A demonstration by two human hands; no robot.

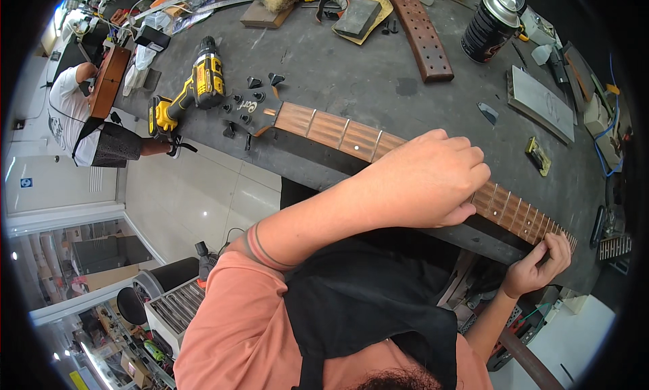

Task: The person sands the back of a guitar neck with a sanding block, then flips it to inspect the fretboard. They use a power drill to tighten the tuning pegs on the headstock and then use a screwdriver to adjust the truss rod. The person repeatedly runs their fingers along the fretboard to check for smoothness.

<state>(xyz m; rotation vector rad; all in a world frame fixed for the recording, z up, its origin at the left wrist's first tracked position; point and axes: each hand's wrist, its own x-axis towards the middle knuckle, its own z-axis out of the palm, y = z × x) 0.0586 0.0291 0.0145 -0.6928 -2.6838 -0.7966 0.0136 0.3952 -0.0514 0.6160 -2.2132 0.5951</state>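
A guitar neck [394, 144] with a brown fretboard, metal frets and dot inlays lies slantwise along the bench's near edge. Its dark headstock [251, 111], fitted with black tuning pegs, points left. Over the middle of the fretboard is my left hand [443, 180], closed with knuckles up; whatever its fingers hold is hidden beneath it. Farther right, my right hand [541, 263] has its fingers curled over the near edge of the neck, by the closely spaced frets. The guitar's body does not show.
Beside the headstock stands a yellow-black cordless drill [196, 85]. A spray can [492, 26], a perforated wooden block [420, 35], a grey metal plate [541, 104] and a small yellow-black item [538, 156] are on the dark bench [324, 65]. Another person [81, 116] works at the far left.
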